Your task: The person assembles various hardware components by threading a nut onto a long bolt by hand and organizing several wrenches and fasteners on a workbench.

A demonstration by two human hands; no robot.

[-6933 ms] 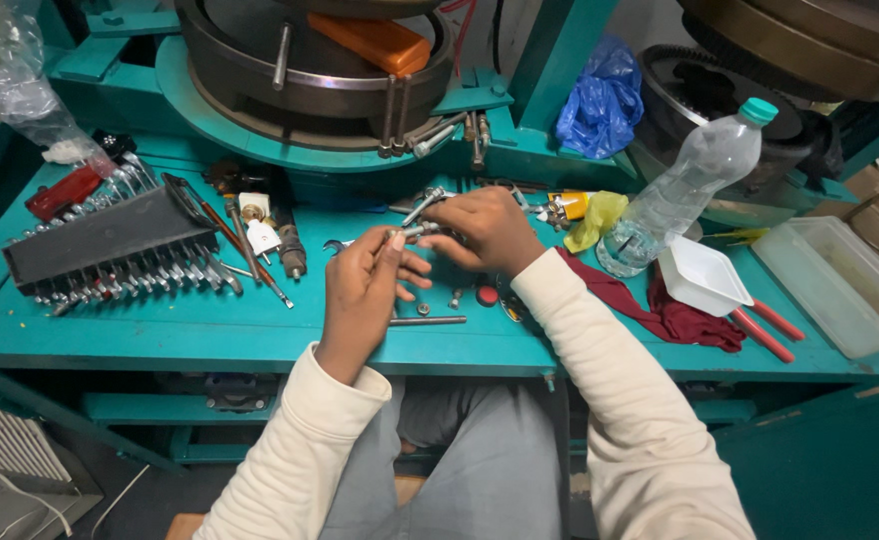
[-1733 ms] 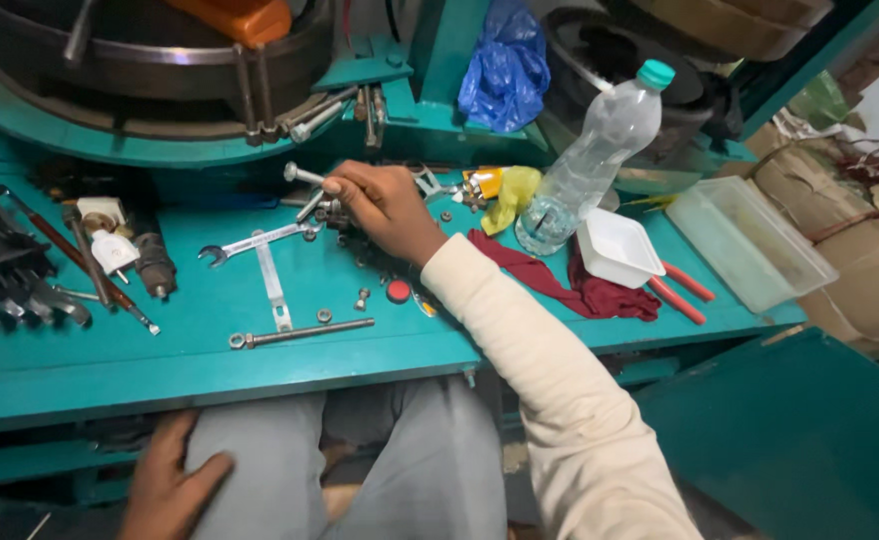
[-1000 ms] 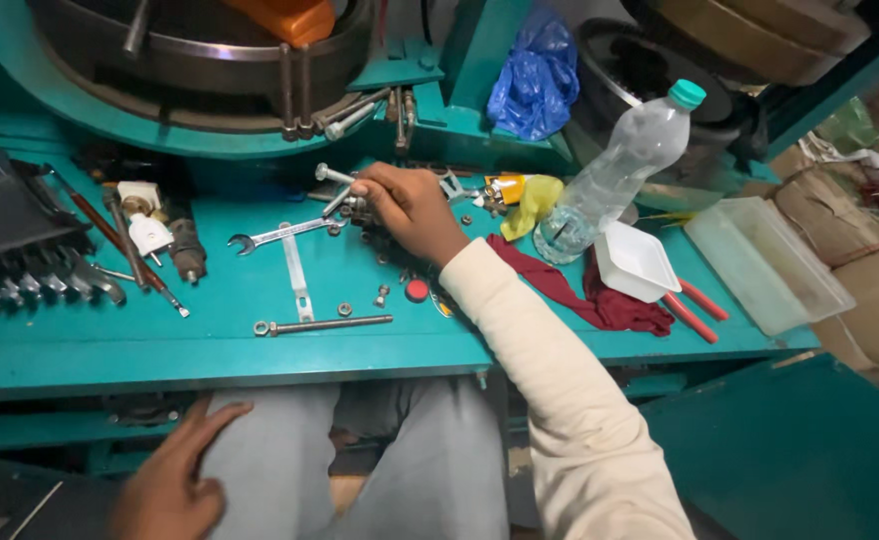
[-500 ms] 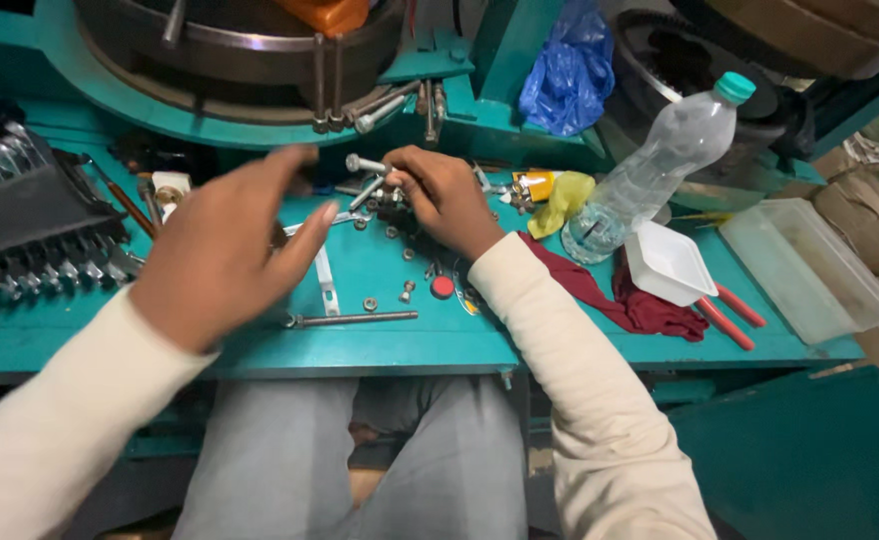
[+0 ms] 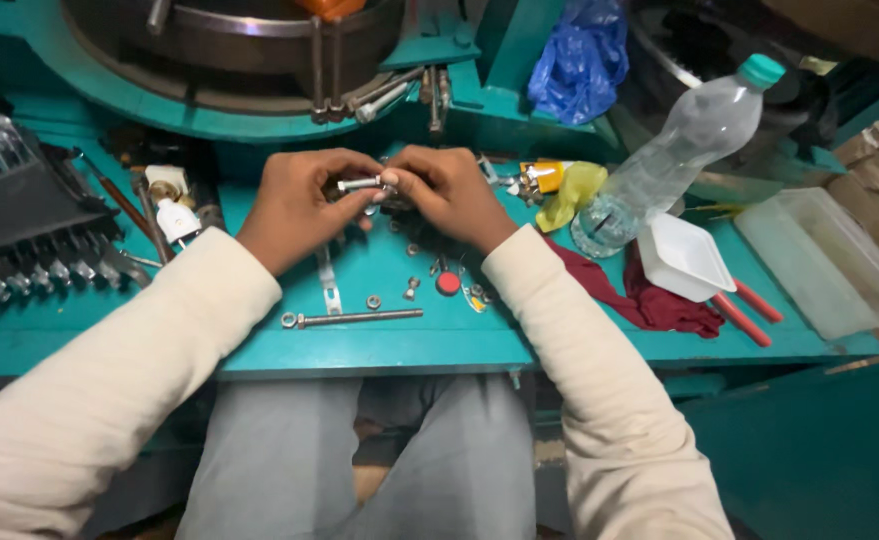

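Here both hands meet above the back of the teal workbench (image 5: 260,345), and a short silver bolt (image 5: 360,184) lies level between them. The left hand (image 5: 298,208) is curled, its fingertips pinched on the bolt's left end. The right hand (image 5: 447,195) is likewise closed, thumb and forefinger gripping the bolt's right end. Just beneath them small nuts (image 5: 374,301) and a red cap (image 5: 448,283) lie scattered, with a long eye bolt (image 5: 352,319) nearer the bench edge. A rack of spanners (image 5: 35,245) sits well to the left; a clear plastic bottle (image 5: 675,160), a white tray (image 5: 682,256) and a dark red rag (image 5: 650,305) lie to the right.
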